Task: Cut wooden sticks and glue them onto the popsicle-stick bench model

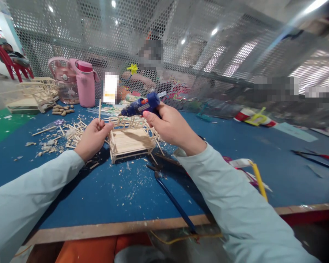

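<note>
In my right hand (171, 124) is a blue hot glue gun (144, 105), its nozzle pointing left above a small wooden stick bench (131, 140). A clear glue stick juts from the gun's back end. My left hand (94, 137) pinches a thin wooden stick (99, 109) upright, beside the bench's left end. The bench has a slatted seat, short legs and a railed back, and it stands on the blue table (120, 204). Whether my left fingers also touch the bench I cannot tell.
Stick scraps (74, 133) litter the table's left. Blue-handled pliers (172, 197) lie in front, their handle reaching the table edge. A pink bottle (86, 86), peanuts (62, 109) and another stick model (33, 96) stand at back left. More pliers (315, 155) lie far right. Perforated metal panels rise behind.
</note>
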`<state>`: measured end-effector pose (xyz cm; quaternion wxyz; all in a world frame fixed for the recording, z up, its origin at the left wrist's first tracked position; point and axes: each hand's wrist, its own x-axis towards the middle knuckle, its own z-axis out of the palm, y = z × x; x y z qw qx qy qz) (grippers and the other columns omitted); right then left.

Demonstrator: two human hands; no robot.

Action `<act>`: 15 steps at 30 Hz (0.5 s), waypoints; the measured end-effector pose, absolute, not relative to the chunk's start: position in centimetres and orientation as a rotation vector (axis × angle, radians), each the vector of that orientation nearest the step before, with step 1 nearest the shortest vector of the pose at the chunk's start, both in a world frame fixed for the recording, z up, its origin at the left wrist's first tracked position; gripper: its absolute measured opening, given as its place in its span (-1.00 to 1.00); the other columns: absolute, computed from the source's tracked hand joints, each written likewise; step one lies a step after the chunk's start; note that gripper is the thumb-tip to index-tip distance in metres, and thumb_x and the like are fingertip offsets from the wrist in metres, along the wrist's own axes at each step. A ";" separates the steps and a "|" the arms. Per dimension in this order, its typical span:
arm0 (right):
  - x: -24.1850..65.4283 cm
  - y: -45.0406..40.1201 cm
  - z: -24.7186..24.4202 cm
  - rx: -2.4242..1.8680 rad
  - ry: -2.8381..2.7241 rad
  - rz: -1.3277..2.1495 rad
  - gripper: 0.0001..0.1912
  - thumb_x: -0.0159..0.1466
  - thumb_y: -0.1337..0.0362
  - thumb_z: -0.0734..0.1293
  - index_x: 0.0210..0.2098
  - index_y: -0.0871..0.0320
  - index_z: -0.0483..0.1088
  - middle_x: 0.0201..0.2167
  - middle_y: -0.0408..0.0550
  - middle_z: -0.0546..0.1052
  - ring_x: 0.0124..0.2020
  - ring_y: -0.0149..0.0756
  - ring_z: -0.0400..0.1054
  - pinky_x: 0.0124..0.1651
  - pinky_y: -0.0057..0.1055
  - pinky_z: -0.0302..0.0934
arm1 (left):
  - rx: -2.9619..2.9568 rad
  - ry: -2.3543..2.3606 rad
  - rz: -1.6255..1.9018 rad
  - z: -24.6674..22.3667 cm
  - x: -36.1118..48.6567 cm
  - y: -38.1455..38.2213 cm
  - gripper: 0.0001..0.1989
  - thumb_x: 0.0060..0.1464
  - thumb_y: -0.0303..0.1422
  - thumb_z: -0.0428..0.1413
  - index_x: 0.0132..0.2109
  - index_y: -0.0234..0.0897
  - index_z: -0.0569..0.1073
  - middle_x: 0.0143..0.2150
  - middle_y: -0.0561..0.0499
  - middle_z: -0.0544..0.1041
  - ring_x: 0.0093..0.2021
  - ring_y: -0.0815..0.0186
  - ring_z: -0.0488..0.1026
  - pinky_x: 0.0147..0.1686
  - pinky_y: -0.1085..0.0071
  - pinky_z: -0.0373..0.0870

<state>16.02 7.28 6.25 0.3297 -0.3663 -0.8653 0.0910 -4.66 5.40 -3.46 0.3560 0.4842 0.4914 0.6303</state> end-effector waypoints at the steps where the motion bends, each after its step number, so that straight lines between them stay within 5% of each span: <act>1: 16.0 7.3 6.3 -0.956 -2.265 0.240 -0.70 0.31 0.14 0.20 -0.16 0.24 0.40 -0.45 -0.05 0.46 -0.33 -0.24 0.32 -0.20 -0.32 0.17 | 1.273 1.278 1.618 -3.4 -4.7 5.4 -0.68 -0.01 -0.25 0.19 -0.45 -0.20 0.16 -0.56 0.17 0.26 -0.56 0.43 0.19 -0.54 0.45 0.11; 11: 16.1 7.6 5.9 -0.934 -2.254 0.194 -0.65 0.29 0.14 0.20 -0.07 0.25 0.40 -0.23 0.05 0.52 -0.20 -0.17 0.36 -0.10 -0.25 0.19 | 1.297 1.281 1.587 -3.5 -4.7 5.3 -0.68 0.01 -0.23 0.16 -0.44 -0.20 0.14 -0.53 0.15 0.31 -0.52 0.41 0.25 -0.48 0.45 0.17; 15: 17.0 7.9 6.0 -0.934 -2.236 0.200 -0.67 0.29 0.12 0.21 -0.12 0.21 0.41 -0.30 0.02 0.52 -0.24 -0.18 0.36 -0.13 -0.26 0.21 | 1.183 1.253 1.604 -3.2 -4.5 5.2 -0.74 0.08 -0.21 0.09 -0.44 -0.21 0.21 -0.49 0.10 0.38 -0.44 0.36 0.34 -0.40 0.42 0.28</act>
